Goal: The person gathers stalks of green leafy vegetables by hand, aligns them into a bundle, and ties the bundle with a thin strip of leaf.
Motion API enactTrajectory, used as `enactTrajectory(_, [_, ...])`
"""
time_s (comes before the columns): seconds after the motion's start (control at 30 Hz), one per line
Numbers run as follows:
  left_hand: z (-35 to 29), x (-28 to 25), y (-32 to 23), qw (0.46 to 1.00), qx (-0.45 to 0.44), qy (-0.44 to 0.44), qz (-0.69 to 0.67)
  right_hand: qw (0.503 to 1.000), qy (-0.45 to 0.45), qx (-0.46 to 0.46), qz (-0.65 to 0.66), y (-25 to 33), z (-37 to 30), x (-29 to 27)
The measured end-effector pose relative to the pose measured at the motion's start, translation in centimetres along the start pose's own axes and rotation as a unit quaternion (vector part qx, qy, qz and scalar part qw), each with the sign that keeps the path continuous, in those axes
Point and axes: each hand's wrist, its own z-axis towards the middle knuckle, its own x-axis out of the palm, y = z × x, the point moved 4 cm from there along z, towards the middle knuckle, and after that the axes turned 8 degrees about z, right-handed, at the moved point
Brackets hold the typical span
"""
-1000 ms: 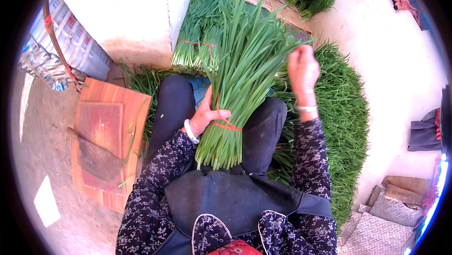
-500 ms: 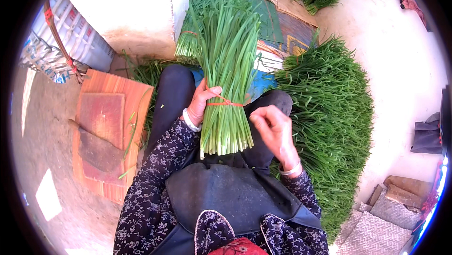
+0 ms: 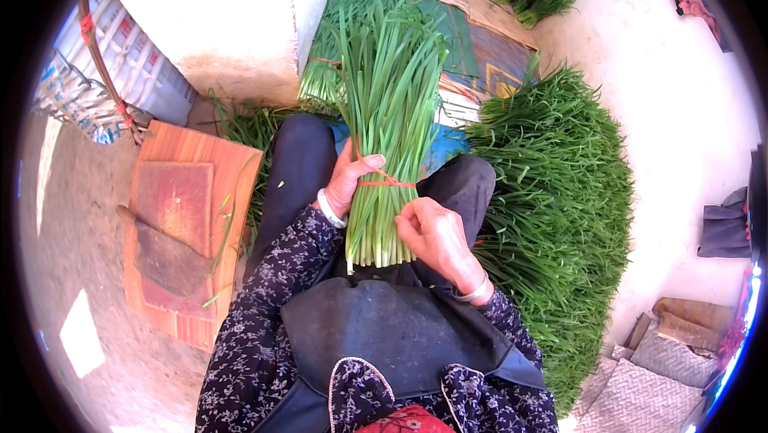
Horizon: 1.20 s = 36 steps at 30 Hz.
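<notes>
A thick bundle of green chives (image 3: 390, 105) stands over my lap, leaf tips pointing away and pale cut ends toward me. My left hand (image 3: 344, 185) is closed round its left side. A thin red tie (image 3: 396, 184) circles the stalks, and one strand slants up under my left thumb. At the lower right of the bundle, just below the tie, my right hand (image 3: 438, 237) has its fingers curled in a pinch against the stalks. Whatever the fingertips hold is hidden.
Loose chives (image 3: 560, 217) lie in a large heap on my right. Tied bundles (image 3: 320, 77) rest ahead, beside a white block (image 3: 216, 17). On the left, a cleaver (image 3: 170, 258) lies on a red board over a wooden board (image 3: 232, 169), near a white basket (image 3: 148, 57).
My right hand has moved left and slightly down, from beside the bundle to against its lower right stalks. My left hand keeps its hold; the bundle has shifted slightly.
</notes>
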Motion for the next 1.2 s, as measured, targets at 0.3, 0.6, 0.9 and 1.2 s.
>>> enactTrajectory(0.3, [0.6, -0.9, 0.8, 1.0, 0.016, 0.016, -0.019, 0.999, -0.036, 0.013, 0.03, 0.5, 0.3, -1.4])
enactTrajectory(0.6, [0.6, -1.8, 0.3, 0.995, 0.064, -0.07, 0.026, 0.995, -0.101, -0.005, 0.016, 0.3, -0.4, -2.4])
enactTrajectory(0.9, [0.6, -1.6, 0.6, 0.993, 0.053, -0.104, 0.03, 0.98, -0.032, -0.121, -0.153, 2.8, -1.3, 1.7])
enactTrajectory(1.2, [1.0, -3.1, 1.8, 0.986, 0.081, -0.14, 0.039, 0.968, -0.06, -0.09, -0.227, 2.7, -0.9, 3.5])
